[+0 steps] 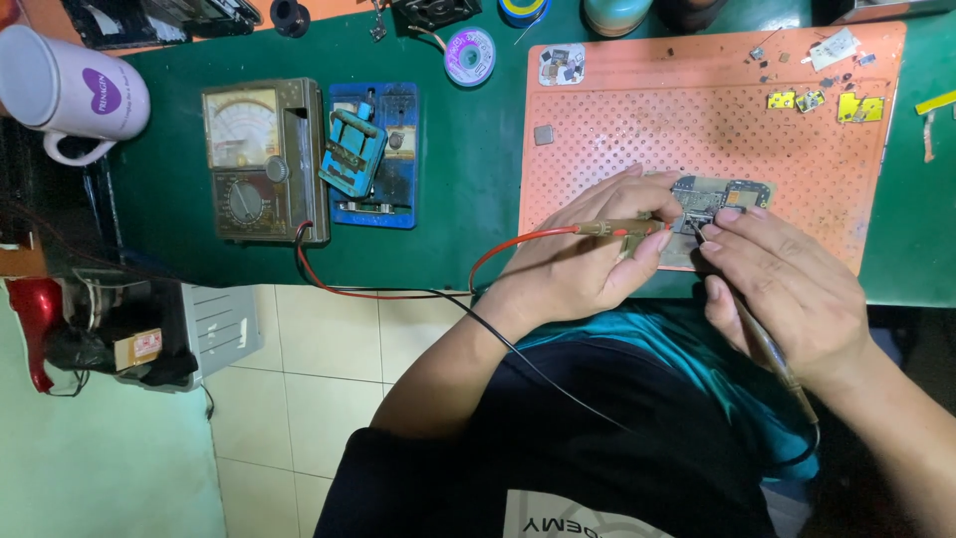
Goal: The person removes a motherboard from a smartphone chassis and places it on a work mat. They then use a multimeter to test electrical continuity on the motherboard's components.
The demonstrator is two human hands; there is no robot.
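A small circuit board (719, 191) lies on the orange perforated work mat (697, 120). My left hand (588, 254) grips a red test probe (617, 229) whose tip touches the board. My right hand (782, 284) grips a black test probe (767, 349), its tip also on the board. Red and black leads (329, 279) run from the probes to an analog multimeter (264, 159) on the green bench top.
A blue board holder (373, 154) stands beside the meter. A white mug (70, 95) sits at the far left. A solder wick spool (470, 55) and small yellow parts (827, 103) lie at the back. The bench edge (398, 287) drops to a tiled floor.
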